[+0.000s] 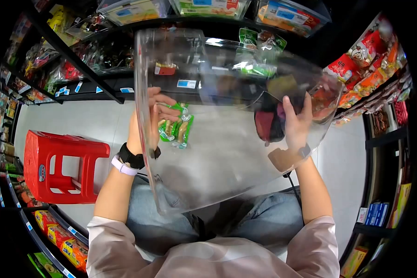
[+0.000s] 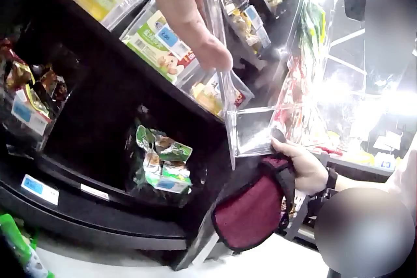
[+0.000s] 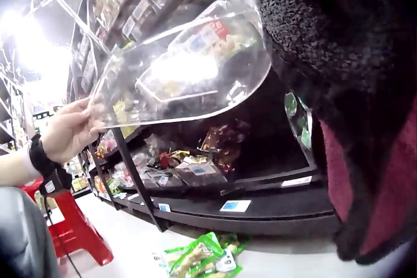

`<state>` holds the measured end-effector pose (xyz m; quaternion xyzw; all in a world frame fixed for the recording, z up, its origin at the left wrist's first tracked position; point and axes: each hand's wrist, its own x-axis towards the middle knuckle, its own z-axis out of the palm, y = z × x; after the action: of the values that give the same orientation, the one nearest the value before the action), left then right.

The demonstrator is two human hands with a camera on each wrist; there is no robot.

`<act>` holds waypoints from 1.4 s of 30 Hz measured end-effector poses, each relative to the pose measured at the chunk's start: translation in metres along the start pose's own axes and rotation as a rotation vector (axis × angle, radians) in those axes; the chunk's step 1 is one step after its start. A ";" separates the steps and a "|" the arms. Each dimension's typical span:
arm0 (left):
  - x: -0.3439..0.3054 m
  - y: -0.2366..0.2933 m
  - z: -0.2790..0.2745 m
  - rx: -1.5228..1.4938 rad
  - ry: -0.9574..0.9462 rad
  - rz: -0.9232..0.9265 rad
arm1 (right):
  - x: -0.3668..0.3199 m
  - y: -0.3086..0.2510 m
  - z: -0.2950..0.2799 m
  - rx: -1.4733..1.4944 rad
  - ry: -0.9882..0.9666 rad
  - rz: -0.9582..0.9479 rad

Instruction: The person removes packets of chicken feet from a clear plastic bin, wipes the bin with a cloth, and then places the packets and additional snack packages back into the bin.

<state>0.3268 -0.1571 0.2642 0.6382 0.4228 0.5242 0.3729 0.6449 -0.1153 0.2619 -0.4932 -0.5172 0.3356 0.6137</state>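
A clear plastic bin [image 1: 217, 153] is held tilted in the air above the lap, between both hands. My left hand [image 1: 139, 125] grips its left wall, and the left wrist view shows fingers [image 2: 186, 14] along the rim. At the opposite side my right hand [image 1: 297, 123] holds the bin's edge together with a black and maroon cloth [image 2: 251, 213]. The cloth hangs below that hand, and in the right wrist view it covers much of the right side. Green snack packets [image 1: 176, 127] lie on the floor, partly seen through the bin.
A red plastic stool [image 1: 65, 167] stands at left on the pale floor. Black shelves [image 3: 260, 216] in front carry price tags and loose packets, with more clear bins [image 1: 134, 11] above. Hanging snack bags [image 1: 356, 74] and another shelf line the right side.
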 end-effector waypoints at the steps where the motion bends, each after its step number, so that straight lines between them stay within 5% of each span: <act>1: 0.000 0.000 0.001 0.000 -0.003 -0.001 | 0.004 0.005 -0.002 -0.043 0.017 -0.077; 6: -0.002 -0.001 0.006 -0.216 0.014 -0.175 | 0.002 -0.008 -0.003 -0.018 -0.011 -0.004; 8: -0.003 -0.009 0.006 -0.268 0.058 -0.245 | 0.008 0.011 -0.012 -0.224 0.109 0.019; 14: -0.003 -0.008 0.009 -0.239 0.101 -0.268 | -0.015 -0.020 -0.011 0.527 -0.044 0.544; 18: -0.006 -0.003 0.019 -0.324 0.127 -0.344 | -0.023 -0.042 0.010 0.344 -0.184 0.584; 20: -0.010 -0.007 0.026 -0.337 0.105 -0.363 | -0.029 -0.047 0.020 0.257 -0.376 0.495; 24: -0.012 0.000 0.051 -0.374 0.090 -0.446 | -0.035 -0.060 0.055 0.381 -0.430 0.255; 28: -0.017 -0.002 0.070 -0.238 0.141 -0.463 | -0.046 -0.010 0.099 -0.014 -0.538 -0.145; 30: -0.024 -0.023 0.070 0.303 0.098 -0.132 | -0.050 -0.016 0.109 -0.738 -0.484 -0.483; 31: -0.027 -0.026 0.071 0.138 0.132 -0.210 | -0.050 -0.005 0.113 -0.673 -0.458 -0.535; 35: -0.029 -0.010 0.071 -0.215 0.133 -0.425 | -0.032 0.006 0.105 -0.636 -0.472 -0.675; 38: -0.028 0.000 0.070 -0.495 0.065 -0.302 | -0.024 0.003 0.086 -0.670 -0.396 -0.519; 42: -0.025 0.004 0.064 -0.462 0.023 -0.401 | -0.022 0.009 0.071 -0.768 -0.340 -0.440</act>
<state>0.3879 -0.1841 0.2480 0.4346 0.4142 0.5294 0.5994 0.5719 -0.1152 0.2453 -0.5011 -0.7893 0.0580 0.3502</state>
